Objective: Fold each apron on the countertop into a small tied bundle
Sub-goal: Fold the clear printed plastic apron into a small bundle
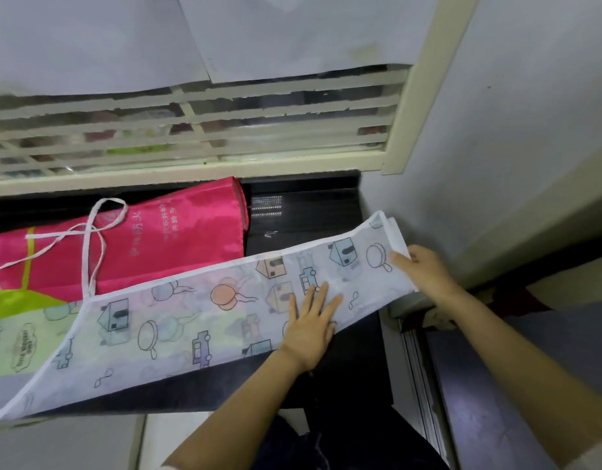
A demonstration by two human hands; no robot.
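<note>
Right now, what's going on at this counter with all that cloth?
A person is folding a white see-through apron printed with houses, cars and pans on a dark countertop. It seems already folded into a long strip. The left hand presses flat on it, while the fingers of the right hand grip its right end. Behind it lies a pink satin apron with loose white strings, not yet bundled.

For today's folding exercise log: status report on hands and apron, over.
Left hand flat on white apron. Right hand grips its end. Long folded strip, not tied. Pink apron partly under its far edge.
</note>
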